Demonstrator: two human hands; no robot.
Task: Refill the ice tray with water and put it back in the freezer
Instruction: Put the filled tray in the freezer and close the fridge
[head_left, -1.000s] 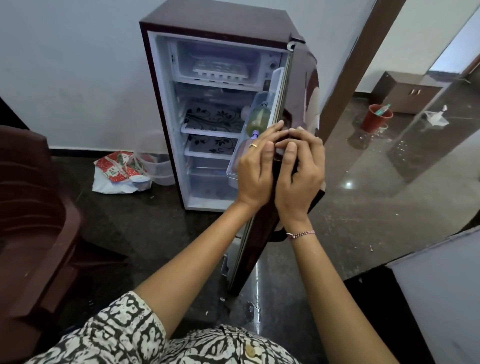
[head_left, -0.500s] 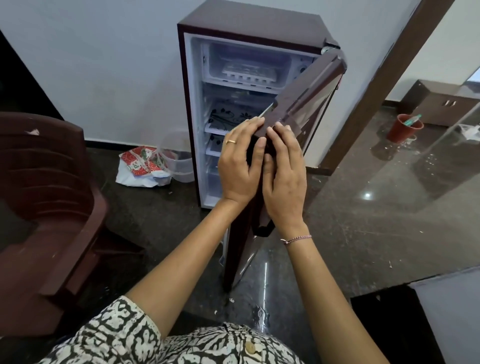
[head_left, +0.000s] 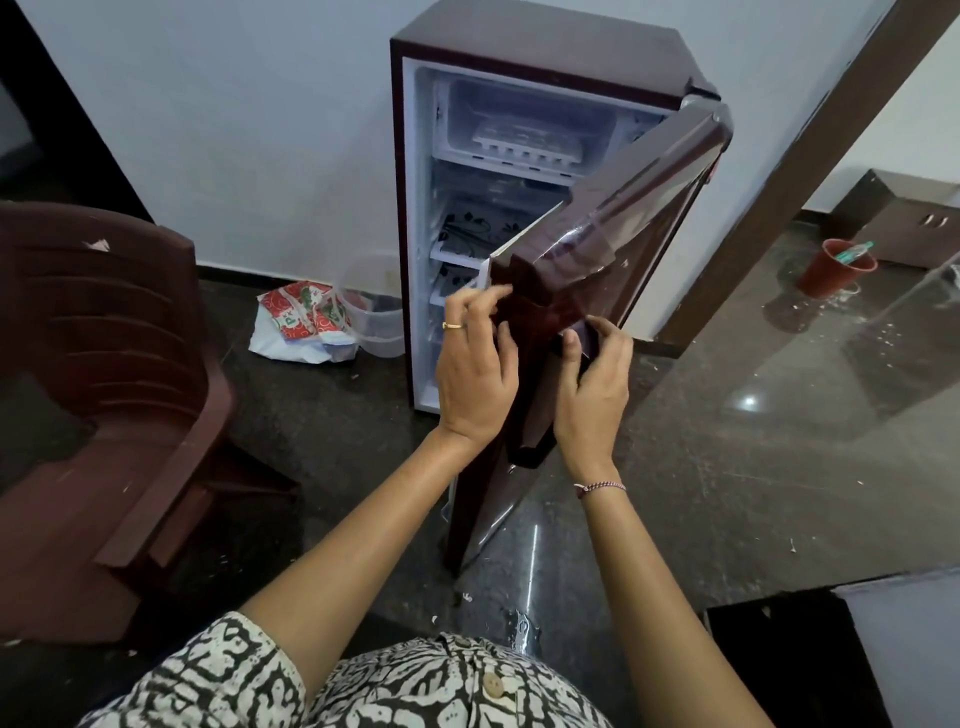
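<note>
A head-worn wide-angle camera looks forward and down. Left hand (head_left: 475, 374) and right hand (head_left: 592, 387) sit close, against the fridge door (head_left: 623, 234).

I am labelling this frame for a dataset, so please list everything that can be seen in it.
fridge: one, maroon, by the wall
door: one, maroon, half open
ice tray: one, white, top freezer compartment
chair: one, maroon, left
packet: one, red-white, floor left of fridge
tub: one, clear, beside packet
bucket: one, red, floor far right
cabinet: one, brown, far right
left hand: one, grips door edge
right hand: one, grips door
</note>
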